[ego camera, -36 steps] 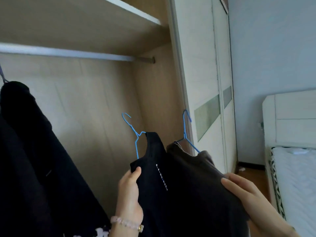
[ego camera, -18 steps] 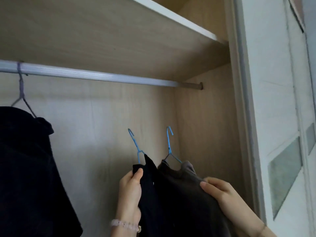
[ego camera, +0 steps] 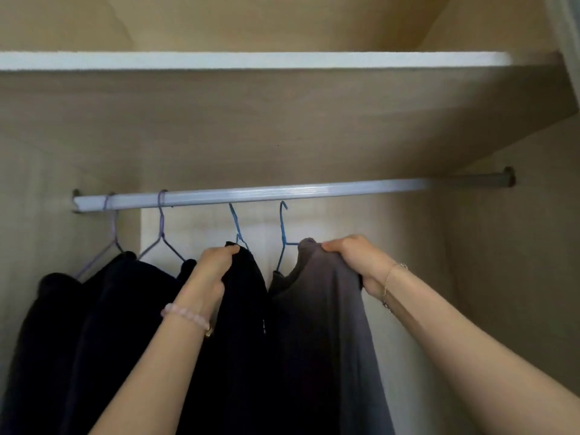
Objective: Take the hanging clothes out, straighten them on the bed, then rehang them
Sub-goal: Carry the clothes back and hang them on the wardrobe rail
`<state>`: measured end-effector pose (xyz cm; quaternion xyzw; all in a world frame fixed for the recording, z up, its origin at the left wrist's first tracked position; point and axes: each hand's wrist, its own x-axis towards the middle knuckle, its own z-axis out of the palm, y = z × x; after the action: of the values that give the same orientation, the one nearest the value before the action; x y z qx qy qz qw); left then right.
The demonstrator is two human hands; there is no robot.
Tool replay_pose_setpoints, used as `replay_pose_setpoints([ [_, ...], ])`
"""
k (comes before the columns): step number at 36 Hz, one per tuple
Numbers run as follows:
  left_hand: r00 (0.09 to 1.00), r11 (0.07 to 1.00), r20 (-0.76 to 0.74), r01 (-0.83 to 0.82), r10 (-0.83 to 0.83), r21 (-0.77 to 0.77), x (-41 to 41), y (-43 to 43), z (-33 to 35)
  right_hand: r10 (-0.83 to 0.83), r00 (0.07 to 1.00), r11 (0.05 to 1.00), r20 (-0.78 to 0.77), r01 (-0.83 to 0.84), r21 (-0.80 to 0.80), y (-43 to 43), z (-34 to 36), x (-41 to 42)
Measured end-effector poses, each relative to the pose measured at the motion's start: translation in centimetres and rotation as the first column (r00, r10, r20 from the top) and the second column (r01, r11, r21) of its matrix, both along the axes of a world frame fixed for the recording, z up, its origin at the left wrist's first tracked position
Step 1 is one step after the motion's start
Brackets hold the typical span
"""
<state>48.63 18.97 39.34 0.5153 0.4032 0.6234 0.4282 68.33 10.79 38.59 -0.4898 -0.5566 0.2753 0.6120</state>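
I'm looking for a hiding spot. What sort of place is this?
Probably the inside of a wardrobe: a metal rail runs under a shelf, purple wire hangers hook over it, and dark clothes hang from them.

Setting: the inside of a clothes wardrobe (ego camera: pixel 31 215) in a home, seen close up.

Evidence:
- The back panel (ego camera: pixel 408 262) and side wall (ego camera: pixel 518 262) are light wood-grain board.
- A shelf (ego camera: pixel 251 60) with a white front edge spans the top.
- Below it, a pale metal rail (ego camera: pixel 282 193) runs from wall to wall, with a bracket at each end.
- Two purple wire hangers (ego camera: pixel 161 227) hook over the rail and carry dark clothes (ego camera: pixel 94 324).
- Two blue wire hangers (ego camera: pixel 282 230) have their hooks just under the rail. They carry a black garment (ego camera: pixel 244 309) and a grey garment (ego camera: pixel 320 309).
- The hangers are thin household wire and the clothing is everyday wear.
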Motion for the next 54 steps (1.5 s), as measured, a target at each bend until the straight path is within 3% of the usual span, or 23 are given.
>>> replay_pose_setpoints([
  [7, 0.993, 0.985, -0.042, -0.100, 0.107, 0.144, -2.5, -2.5, 4.9, 0.087, 0.996, 0.988, 0.003, -0.086, 0.124, 0.3, 5.7, -2.6],
  [17, 0.983, 0.979, -0.084, -0.151, 0.163, 0.136, -4.2, -3.1, 2.1, 0.023, 0.951, 0.974, 0.307, -0.091, 0.207, -0.9, 1.3, -3.8],
  [29, 0.983, 0.985, -0.134, -0.109, 0.126, 0.130, -5.5, -3.1, -3.3, 0.010, 0.952, 0.982, 0.304, -0.067, 0.177, -1.1, -1.0, -4.2],
  [37, 0.979, 0.984, -0.120, -0.157, 0.167, 0.085, -6.6, -2.7, -6.4, -0.086, 0.908, 0.979, 0.410, 0.000, 0.205, -0.4, -2.0, -4.6],
  [49, 0.983, 0.974, -0.062, -0.160, 0.172, 0.163, -7.6, -2.6, 0.2, -0.111, 0.885, 0.977, 0.452, 0.012, 0.215, -0.4, -1.6, -4.6],
  [54, 0.968, 0.968, -0.164, -0.159, 0.192, 0.192, -7.9, -2.1, 0.8, -0.125, 0.877, 0.975, 0.464, 0.024, 0.219, -0.5, -1.2, -4.4],
])
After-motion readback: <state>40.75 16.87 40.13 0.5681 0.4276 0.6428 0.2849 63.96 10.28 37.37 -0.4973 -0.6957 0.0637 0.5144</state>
